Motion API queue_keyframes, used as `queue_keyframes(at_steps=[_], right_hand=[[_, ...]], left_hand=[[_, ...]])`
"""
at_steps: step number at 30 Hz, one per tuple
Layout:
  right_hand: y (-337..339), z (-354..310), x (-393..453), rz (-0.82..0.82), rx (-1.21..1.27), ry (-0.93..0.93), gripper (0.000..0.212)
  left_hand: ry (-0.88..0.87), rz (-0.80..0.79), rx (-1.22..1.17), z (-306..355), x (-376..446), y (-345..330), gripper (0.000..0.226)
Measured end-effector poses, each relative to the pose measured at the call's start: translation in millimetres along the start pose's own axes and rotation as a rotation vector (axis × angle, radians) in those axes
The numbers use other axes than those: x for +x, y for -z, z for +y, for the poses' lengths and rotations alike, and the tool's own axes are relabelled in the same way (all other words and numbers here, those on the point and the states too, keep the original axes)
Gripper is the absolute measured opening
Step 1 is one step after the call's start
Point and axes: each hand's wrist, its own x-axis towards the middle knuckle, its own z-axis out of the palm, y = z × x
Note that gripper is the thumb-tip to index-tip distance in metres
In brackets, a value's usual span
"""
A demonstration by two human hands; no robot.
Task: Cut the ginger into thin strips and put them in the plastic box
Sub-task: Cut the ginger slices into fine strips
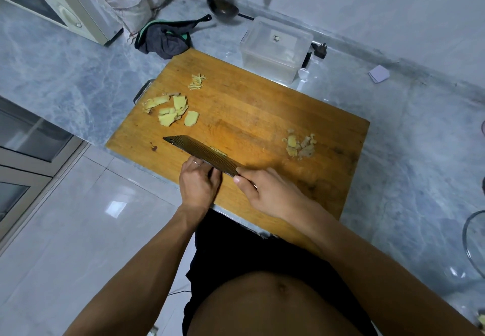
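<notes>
My right hand (265, 191) grips the cleaver (202, 156); left hand's (199, 183) curled fingers (195, 163) pin something hidden beside its blade. Uncut ginger slices (170, 110) lie beyond, leftward.

Both bare forearms reach forward, left hand (199, 182) curled knuckles-up, right hand (267, 191) gripping, thumb extended.

Ginger slices (170, 111) lie left on the cutting board (262, 115), plastic box (275, 47) apparently just behind it.
</notes>
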Motion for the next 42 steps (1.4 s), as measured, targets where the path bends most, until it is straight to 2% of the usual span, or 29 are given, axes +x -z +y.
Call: queue_keyframes(at_steps=[9, 14, 22, 30, 39, 42], right_hand=[[5.5, -2.2, -4.4, -0.040, 0.001, -0.034, 0.051], [10.7, 3.4, 1.6, -0.040, 0.091, -0.021, 0.049], [0.1, -0.4, 1.2, -0.042, 0.013, -0.055, 0.052], [6.2, -0.4, 0.0, -0.009, 0.031, 0.015, 0.051], [6.9, -7.9, 0.3, -0.005, 0.037, 0.008, 0.050], [1.9, -6.3, -0.2, 0.068, 0.084, 0.037, 0.043]], left_hand=[[-0.009, 0.042, -0.005, -1.5, -1.2, -1.1, 0.023], [-0.027, 0.038, -0.013, -6.3, -0.3, -4.9, 0.008], [-0.001, 0.036, -0.029, -2.1, -1.1, -1.5, 0.027], [-0.010, 0.046, -0.027, 0.4, -0.6, -0.4, 0.009], [-0.015, 0.045, -0.020, 0.8, -1.0, 0.2, 0.020], [-0.027, 0.047, -0.013, 0.3, -0.5, -0.3, 0.013]])
